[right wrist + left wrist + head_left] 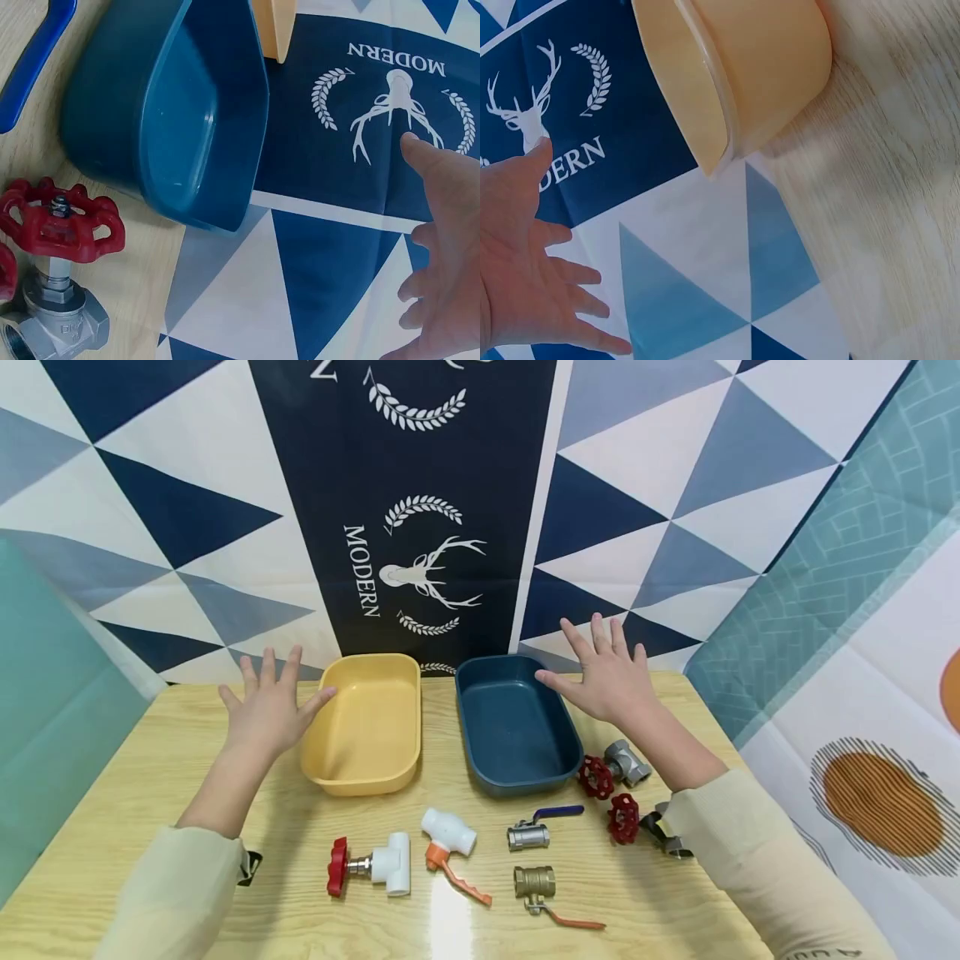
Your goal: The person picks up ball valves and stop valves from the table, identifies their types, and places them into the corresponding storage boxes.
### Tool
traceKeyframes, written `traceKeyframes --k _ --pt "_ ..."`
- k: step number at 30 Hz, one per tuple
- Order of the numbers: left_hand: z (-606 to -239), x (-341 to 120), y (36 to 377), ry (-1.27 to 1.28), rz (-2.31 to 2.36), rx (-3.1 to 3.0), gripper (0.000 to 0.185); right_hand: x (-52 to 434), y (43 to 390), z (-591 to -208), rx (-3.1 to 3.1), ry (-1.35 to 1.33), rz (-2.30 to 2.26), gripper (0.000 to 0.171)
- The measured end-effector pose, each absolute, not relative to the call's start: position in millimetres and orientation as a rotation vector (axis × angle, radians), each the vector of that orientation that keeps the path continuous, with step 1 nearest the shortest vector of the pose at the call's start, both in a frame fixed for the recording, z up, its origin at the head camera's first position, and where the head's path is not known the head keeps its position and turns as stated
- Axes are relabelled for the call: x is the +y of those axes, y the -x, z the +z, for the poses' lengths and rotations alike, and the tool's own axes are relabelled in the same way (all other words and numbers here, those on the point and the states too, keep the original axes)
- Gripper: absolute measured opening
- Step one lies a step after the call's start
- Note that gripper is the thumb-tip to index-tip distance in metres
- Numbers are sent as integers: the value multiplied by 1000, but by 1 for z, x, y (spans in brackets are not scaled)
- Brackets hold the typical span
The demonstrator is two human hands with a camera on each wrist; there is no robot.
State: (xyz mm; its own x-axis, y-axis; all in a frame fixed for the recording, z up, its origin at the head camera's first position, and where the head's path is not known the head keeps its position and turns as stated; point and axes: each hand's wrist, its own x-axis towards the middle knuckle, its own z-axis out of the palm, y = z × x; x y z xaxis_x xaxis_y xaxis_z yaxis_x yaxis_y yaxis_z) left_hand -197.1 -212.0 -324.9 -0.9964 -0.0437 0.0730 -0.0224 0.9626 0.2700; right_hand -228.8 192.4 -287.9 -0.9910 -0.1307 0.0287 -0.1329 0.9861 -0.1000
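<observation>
My left hand (pixel 267 714), fingers spread and holding nothing, is raised beside the yellow bin (pixel 362 785). On the other side, my right hand (pixel 611 681) hovers by the far right corner of the blue bin (pixel 517 783), also with spread fingers. In front of the bins lie a white valve with a red handwheel (pixel 337 867), a white ball valve (pixel 448 832) with an orange lever, a silver ball valve (pixel 528 837) with a blue lever and a brass ball valve (pixel 535 882). Below my right forearm are a grey gate valve (pixel 628 763) and another red-wheeled valve (pixel 623 819), partly covered by the sleeve.
The wooden table (pixel 300 918) meets a patterned cloth backdrop (pixel 427 468) behind the bins. Teal cloth (pixel 52 710) hangs at the left, and a printed cloth (pixel 862 710) borders the right side.
</observation>
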Motion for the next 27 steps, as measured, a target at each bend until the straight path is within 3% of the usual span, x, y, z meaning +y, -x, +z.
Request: traceKeyframes --k 27 --pt "-335 -228 195 -49 -789 -2952 76 220 222 -300 -3083 -263 244 86"
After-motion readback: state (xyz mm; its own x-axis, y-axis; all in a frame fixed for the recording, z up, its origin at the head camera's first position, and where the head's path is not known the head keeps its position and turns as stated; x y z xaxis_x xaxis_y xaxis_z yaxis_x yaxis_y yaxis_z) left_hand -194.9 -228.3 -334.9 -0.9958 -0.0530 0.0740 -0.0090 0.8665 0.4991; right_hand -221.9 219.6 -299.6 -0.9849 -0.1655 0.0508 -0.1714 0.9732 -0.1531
